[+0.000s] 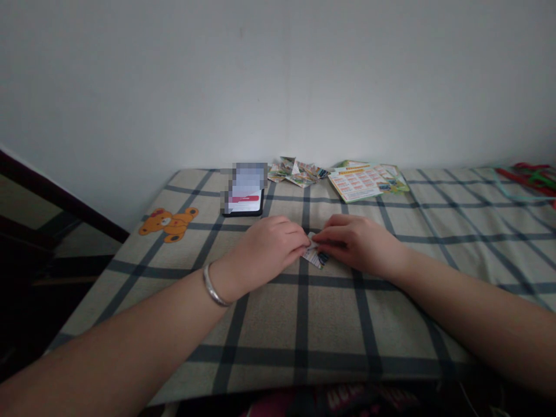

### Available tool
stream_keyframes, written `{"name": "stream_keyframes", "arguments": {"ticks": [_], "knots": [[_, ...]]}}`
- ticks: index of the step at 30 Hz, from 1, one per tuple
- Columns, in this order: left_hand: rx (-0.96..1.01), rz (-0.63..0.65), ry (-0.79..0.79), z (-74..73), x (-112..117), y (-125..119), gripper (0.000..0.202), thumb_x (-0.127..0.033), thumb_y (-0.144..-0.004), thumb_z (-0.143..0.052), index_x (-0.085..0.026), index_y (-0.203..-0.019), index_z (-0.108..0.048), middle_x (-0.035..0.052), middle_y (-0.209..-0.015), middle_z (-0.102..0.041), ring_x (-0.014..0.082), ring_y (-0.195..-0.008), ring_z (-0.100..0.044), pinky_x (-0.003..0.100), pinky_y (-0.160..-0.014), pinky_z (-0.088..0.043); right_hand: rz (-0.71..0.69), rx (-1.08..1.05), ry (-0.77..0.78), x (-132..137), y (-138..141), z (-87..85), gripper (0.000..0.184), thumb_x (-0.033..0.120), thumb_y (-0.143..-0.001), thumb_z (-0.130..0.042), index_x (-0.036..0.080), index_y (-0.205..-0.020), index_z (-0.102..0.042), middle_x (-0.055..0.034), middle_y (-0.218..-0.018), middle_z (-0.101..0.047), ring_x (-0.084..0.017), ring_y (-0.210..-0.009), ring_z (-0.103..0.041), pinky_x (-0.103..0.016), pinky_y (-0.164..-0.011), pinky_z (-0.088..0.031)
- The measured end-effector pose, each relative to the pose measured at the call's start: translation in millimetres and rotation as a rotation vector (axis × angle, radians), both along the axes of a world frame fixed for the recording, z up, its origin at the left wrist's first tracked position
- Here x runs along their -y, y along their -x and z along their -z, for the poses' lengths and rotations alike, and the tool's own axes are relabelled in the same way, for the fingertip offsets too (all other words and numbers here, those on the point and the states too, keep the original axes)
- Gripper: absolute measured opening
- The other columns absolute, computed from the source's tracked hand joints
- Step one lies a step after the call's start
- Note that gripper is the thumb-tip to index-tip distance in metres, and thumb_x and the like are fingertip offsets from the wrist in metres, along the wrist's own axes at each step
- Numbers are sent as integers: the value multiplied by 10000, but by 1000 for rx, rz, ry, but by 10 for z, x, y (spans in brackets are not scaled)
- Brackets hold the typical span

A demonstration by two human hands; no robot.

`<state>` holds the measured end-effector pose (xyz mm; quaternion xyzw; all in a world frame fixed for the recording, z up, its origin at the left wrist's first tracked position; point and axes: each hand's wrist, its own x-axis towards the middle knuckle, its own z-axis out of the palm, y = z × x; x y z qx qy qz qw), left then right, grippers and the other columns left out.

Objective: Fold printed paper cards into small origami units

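Observation:
A small folded piece of printed paper (313, 255) lies on the checked tablecloth between my hands. My left hand (274, 246), with a silver bangle at its wrist, grips the paper's left side with its fingers closed together. From the right, my right hand (358, 240) pinches the paper's other edge between thumb and fingers. The fingertips hide part of the paper. Behind my hands sits a pile of folded paper pieces (297, 172), and to its right a stack of flat printed sheets (356, 183).
A phone (244, 191) with a lit screen lies beyond my left hand. The orange bear figure (168, 224) is at the table's left side. Red and green items (532, 176) lie at the far right. A white wall (278, 81) rises behind the table.

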<state>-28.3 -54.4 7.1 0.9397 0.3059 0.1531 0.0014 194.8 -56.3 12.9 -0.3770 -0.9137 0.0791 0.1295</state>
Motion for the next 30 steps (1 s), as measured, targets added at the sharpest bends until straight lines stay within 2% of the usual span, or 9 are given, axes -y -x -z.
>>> {"name": "stream_keyframes", "arguments": {"ticks": [5,11,14,17,23,30], "knots": [[4,-9,7,5,-16,-15,180,-244,-936,-539,-162,-984,-693,50,-987,-693,187,-941,-595,339,-877,-469,41,7,-16,-4,38,23,255,286,-930,-524,198,-1059,-726,-60,-962,-656,-164,-817,-609,-273,-716,-446],[17,-7,49,-15,-10,-6,170,-216,-927,-548,-161,-1006,-688,51,-999,-693,193,-957,-601,343,-881,-481,43,-81,51,-51,30,73,253,268,-922,-539,204,-1089,-718,-60,-968,-644,-154,-818,-608,-272,-745,-466],[47,-10,80,-3,-23,1,153,-189,-911,-565,-164,-1005,-684,46,-1004,-693,189,-963,-602,344,-888,-483,67,-101,43,-82,11,120,289,295,-921,-548,198,-1156,-685,-64,-962,-639,-157,-802,-600,-279,-727,-466],[78,-9,107,24,-40,6,152,-190,-907,-573,-164,-1011,-682,43,-1020,-692,188,-981,-598,356,-912,-477,109,-143,31,-106,-2,157,287,309,-883,-609,182,-1129,-689,-54,-903,-642,-150,-757,-587,-267,-681,-456],[108,6,117,73,-64,19,195,-173,-910,-563,-194,-1066,-678,38,-1019,-658,181,-988,-575,354,-904,-472,56,-112,88,-147,-15,147,257,307,-914,-571,204,-1109,-703,-53,-954,-638,-142,-783,-586,-262,-704,-447],[100,29,99,84,-83,48,140,-189,-913,-564,-181,-963,-695,32,-1032,-652,172,-984,-579,338,-894,-478,91,-83,80,-153,-5,133,264,325,-901,-590,217,-1115,-703,-28,-829,-629,-125,-696,-553,-247,-631,-410]]}}
